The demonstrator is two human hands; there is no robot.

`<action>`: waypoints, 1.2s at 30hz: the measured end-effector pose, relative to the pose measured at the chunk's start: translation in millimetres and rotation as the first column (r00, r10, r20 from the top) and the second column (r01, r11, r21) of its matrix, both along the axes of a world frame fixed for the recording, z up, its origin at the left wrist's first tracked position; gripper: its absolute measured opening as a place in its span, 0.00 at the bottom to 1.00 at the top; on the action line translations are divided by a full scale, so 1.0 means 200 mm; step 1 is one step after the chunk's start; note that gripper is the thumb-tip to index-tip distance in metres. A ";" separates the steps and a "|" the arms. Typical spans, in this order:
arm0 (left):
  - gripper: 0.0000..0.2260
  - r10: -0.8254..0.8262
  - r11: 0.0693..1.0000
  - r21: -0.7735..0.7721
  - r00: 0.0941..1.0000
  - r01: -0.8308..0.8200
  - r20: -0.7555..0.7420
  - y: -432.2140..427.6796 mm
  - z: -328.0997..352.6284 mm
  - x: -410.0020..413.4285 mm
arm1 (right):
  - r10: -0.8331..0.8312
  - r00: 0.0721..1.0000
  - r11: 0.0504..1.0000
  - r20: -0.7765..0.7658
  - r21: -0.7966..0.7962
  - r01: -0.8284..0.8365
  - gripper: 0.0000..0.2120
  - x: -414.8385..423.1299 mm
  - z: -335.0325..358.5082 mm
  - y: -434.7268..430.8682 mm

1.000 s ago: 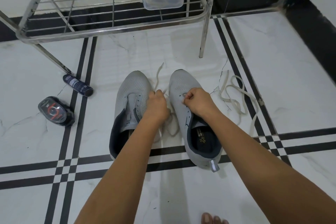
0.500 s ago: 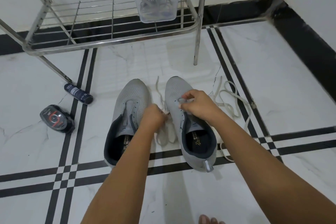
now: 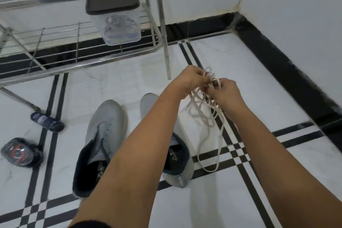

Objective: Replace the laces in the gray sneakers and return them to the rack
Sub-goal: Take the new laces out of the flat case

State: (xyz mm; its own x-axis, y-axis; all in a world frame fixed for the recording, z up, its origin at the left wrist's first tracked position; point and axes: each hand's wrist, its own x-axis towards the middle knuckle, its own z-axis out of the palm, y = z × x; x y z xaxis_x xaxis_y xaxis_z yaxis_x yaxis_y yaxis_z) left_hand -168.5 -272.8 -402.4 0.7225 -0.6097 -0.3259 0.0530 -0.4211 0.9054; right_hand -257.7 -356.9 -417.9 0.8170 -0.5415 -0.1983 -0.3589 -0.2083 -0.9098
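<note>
Two gray sneakers stand side by side on the tiled floor with no laces in their eyelets. The left sneaker (image 3: 106,135) is in full view. My left forearm crosses over the right sneaker (image 3: 178,161) and hides its middle. Both hands are raised to the right of the shoes with a bundle of white laces (image 3: 205,111) between them. My left hand (image 3: 190,77) grips the top loops. My right hand (image 3: 224,91) pinches the strands beside it. The loose loops hang down to the floor.
A steel wire shoe rack (image 3: 88,61) stands at the back, with a clear plastic box (image 3: 120,24) of dark laces on its lower shelf. A dark spray can (image 3: 47,122) and a round black and red tin (image 3: 18,152) lie at the left. A white wall with black skirting closes the right side.
Both hands left the right sneaker's eyelets and moved up and right, lifting the white laces off the floor into a bundle. The camera tilted upward and to the right.
</note>
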 end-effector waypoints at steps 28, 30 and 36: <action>0.20 0.241 0.901 0.286 0.924 -0.327 0.296 0.67 -0.35 -0.49 | 0.219 0.952 0.964 -0.214 0.197 -0.178 0.13 -0.20 -0.35 0.61; 0.20 0.233 0.874 0.333 0.906 -0.354 0.354 0.76 -0.37 -0.48 | 0.256 0.945 0.947 -0.205 0.248 -0.203 0.13 -0.18 -0.36 0.69; 0.22 0.038 0.735 0.550 0.835 -0.395 0.549 1.00 -0.37 -0.43 | 0.354 0.923 0.874 -0.153 0.405 -0.268 0.17 -0.05 -0.39 0.91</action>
